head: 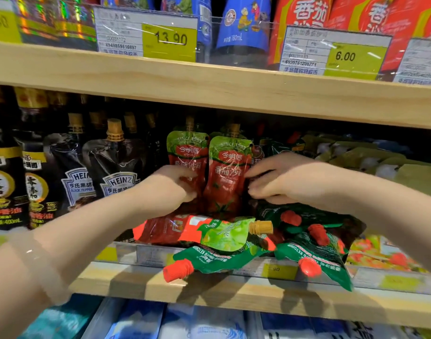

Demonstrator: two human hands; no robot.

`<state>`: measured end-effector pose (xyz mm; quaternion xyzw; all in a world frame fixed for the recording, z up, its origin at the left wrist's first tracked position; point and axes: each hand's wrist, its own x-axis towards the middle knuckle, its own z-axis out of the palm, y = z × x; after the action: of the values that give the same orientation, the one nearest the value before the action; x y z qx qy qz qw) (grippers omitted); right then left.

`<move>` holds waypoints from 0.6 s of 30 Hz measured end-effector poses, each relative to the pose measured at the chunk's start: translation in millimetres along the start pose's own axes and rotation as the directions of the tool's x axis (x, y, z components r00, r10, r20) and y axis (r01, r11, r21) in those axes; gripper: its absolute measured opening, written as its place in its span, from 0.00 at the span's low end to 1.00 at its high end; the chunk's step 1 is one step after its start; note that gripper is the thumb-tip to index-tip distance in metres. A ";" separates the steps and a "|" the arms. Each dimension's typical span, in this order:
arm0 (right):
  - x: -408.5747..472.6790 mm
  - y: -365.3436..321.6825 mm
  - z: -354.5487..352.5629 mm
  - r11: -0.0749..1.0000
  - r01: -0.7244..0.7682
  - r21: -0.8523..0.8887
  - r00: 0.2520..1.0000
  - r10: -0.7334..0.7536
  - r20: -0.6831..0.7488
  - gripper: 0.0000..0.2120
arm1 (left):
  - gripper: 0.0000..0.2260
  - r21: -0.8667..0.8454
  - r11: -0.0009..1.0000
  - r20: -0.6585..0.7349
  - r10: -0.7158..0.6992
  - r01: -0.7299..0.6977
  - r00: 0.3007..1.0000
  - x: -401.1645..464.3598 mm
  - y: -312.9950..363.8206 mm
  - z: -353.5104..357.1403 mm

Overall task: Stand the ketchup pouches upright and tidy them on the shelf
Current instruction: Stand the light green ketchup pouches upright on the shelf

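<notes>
Two red-and-green ketchup pouches stand upright side by side on the middle shelf (209, 287): the left pouch (188, 152) and the right pouch (230, 172). My left hand (169, 189) grips the lower part of the left pouch. My right hand (283, 178) pinches the right edge of the right pouch. In front of them a pouch with a gold cap (202, 231) lies flat. Two dark green ketchup pouches with red caps (209, 260) (314, 250) lie tumbled over the shelf's front edge.
Black Heinz pepper sauce pouches (116, 172) and dark bottles (6, 182) stand to the left. Olive-green packs (371, 162) fill the right. The upper wooden shelf (209, 84) hangs close overhead with price tags. Blue and white packs (185, 324) sit on the shelf below.
</notes>
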<state>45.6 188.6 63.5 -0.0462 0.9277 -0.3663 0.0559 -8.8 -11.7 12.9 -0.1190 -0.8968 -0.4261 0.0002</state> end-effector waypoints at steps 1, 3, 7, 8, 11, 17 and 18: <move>-11.0 -4.5 -1.6 0.996 0.039 -0.085 0.997 -0.034 0.065 0.17 | 0.19 -0.073 0.997 -0.010 -0.007 0.006 1.000 -8.6 -4.8 -4.3; -25.7 -9.5 -2.3 0.972 0.094 -0.216 0.986 -0.062 0.153 0.19 | 0.17 -0.180 0.984 -0.025 -0.022 0.017 0.999 -24.0 -12.0 -10.7; -34.3 -9.1 10.4 0.902 0.136 -0.410 0.988 -0.093 0.123 0.24 | 0.14 -0.256 0.967 -0.063 -0.006 -0.010 0.998 -50.7 -17.8 -13.8; -34.3 -8.3 14.2 0.876 0.146 -0.460 0.989 -0.111 0.102 0.23 | 0.15 -0.254 0.967 -0.074 -0.008 -0.012 0.997 -55.0 -19.7 -13.4; -35.5 -7.5 22.8 0.797 0.167 -0.580 0.984 -0.176 0.040 0.19 | 0.20 -0.239 0.971 -0.041 0.001 -0.011 0.999 -64.4 -25.5 -10.7; -32.8 -21.5 10.7 0.795 0.248 -0.554 0.942 -0.332 -0.055 0.12 | 0.26 0.033 0.994 -0.042 0.107 -0.105 0.993 -68.8 -36.2 -7.2; -30.8 -27.5 6.9 0.800 0.273 -0.534 0.926 -0.370 -0.081 0.11 | 0.28 0.049 0.993 -0.043 0.114 -0.112 0.993 -67.1 -36.6 -6.5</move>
<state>78.3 167.8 79.5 -0.1831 0.9709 -0.1125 -0.1062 47.9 -53.2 -17.8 -0.1598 -0.8980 -0.4071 0.0476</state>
